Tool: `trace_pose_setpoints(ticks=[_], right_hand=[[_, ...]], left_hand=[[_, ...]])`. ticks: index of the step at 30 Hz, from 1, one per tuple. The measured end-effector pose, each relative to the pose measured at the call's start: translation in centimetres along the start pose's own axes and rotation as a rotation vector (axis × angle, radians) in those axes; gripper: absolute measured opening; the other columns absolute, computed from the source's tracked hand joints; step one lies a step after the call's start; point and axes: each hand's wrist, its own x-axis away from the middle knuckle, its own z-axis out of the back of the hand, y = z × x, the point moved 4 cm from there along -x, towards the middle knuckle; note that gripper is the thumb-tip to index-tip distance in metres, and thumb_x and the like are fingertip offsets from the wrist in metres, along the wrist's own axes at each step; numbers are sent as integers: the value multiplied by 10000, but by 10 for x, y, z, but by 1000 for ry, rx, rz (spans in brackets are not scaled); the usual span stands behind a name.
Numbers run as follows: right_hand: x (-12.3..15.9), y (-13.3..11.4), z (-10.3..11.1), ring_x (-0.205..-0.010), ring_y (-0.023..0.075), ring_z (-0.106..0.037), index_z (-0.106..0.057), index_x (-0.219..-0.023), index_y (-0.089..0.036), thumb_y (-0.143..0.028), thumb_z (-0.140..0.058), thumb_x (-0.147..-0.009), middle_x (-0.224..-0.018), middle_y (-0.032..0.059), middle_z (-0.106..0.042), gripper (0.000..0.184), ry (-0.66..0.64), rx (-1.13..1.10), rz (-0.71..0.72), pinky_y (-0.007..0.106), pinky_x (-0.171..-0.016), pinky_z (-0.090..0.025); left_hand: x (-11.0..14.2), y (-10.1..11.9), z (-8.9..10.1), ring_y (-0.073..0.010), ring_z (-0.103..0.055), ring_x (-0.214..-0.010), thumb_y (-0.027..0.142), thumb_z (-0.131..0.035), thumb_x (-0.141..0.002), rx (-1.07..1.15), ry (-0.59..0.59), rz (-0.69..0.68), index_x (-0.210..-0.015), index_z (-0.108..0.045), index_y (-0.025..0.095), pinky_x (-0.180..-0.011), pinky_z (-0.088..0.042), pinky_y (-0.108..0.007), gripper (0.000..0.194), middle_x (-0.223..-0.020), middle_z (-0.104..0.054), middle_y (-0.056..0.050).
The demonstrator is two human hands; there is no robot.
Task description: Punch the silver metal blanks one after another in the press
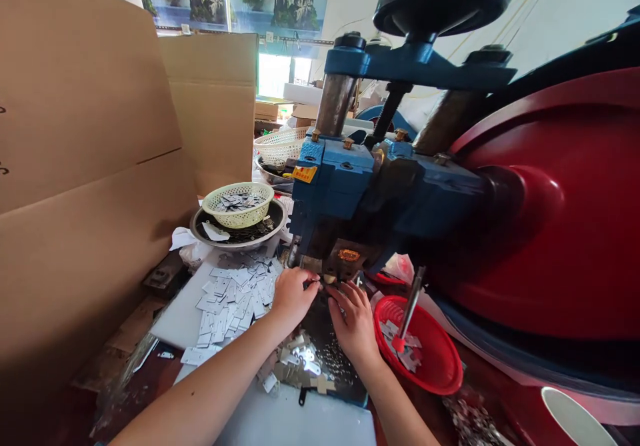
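Observation:
My left hand [294,298] is at the lower front of a blue press [345,186], thumb and index finger pinched together. What lies between them, if anything, is too small to make out. Just right of it, my right hand [354,319] reaches under the press head with fingers stretched out and slightly spread, their tips near the die. Beside my left wrist, flat grey metal plates [230,306] lie heaped on a white foam sheet [175,319]. Shiny small metal pieces [303,359] are scattered on the press bed between my forearms.
A red basket [450,373] with some plates stands right of my right hand, a red-tipped metal rod [413,303] above it. The large red flywheel [575,213] fills the right. A cream basket [237,218] sits in a metal bowl [240,245]. Cardboard [90,133] walls the left.

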Motion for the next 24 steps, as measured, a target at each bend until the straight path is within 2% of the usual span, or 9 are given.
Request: trace_pose_setpoints(ticks=[10, 17, 20, 24], right_hand=[[-1, -11, 3, -1169, 293, -474, -645, -1106, -290, -355, -475, -894, -1125, 42, -648, 280, -65, 212, 34, 584, -999, -291], [-11, -27, 9, -1159, 309, -465, -658, -1029, -280, -361, -489, -891, -1102, 51, -657, 233, -95, 302, 76, 601, -1031, -221], [-14, -25, 7, -1138, 304, -484, -659, -1009, -264, -343, -490, -891, -1084, 50, -662, 222, -116, 271, 56, 593, -1026, -241], [-10, -13, 5, -1111, 281, -513, -645, -1042, -225, -354, -467, -899, -1088, 72, -656, 263, -69, 105, 27, 533, -967, -364]], left_hand=[[-3, -7, -4, -234, -557, -976, 235, -606, -768, -3, 1, 28, -862, -714, 236, -943, -385, -384, 143, -942, -668, -31], [-9, -13, -15, -215, -578, -978, 189, -558, -774, 58, -81, 1, -908, -707, 210, -933, -423, -342, 202, -982, -655, -55], [-12, -13, -18, -202, -582, -986, 152, -532, -772, 95, -111, -29, -909, -709, 203, -938, -428, -320, 230, -973, -652, -54], [-14, -13, -17, -191, -592, -972, 118, -520, -750, 140, -108, -43, -886, -712, 197, -946, -427, -311, 248, -947, -656, -48]])
